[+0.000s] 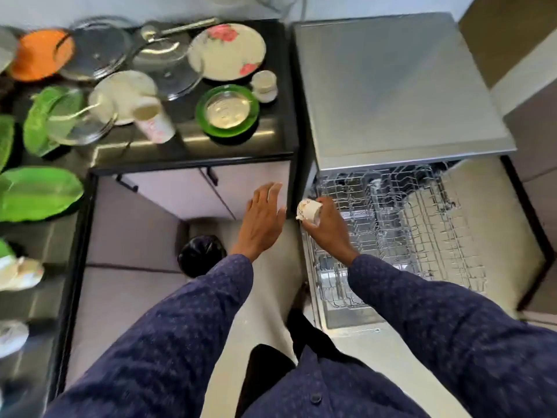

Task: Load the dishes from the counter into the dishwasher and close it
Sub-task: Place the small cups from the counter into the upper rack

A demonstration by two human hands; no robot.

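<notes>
Right hand [327, 229]: closed around a small white patterned cup [308, 210], held on its side above the left edge of the pulled-out wire rack [401, 224]; cup's axis near level, one end pointing left toward the cabinet, which end cannot be told through the blur.

Left hand [263, 217]: open, fingers spread, palm down, empty, just left of the cup and not touching it, in front of the cabinet door [211, 191].

Dishwasher [391, 92]: steel top, rack drawn out over the lowered door.

Surface [271, 146], dark, left of the dishwasher: flowered plate [229, 52], green plate with steel bowl [227, 111], small white cup [264, 85], tall patterned tumbler [153, 120], glass lids [96, 52], orange plate [39, 54], green leaf-shaped plates [36, 193].

Floor below: black bin bag [200, 254].
</notes>
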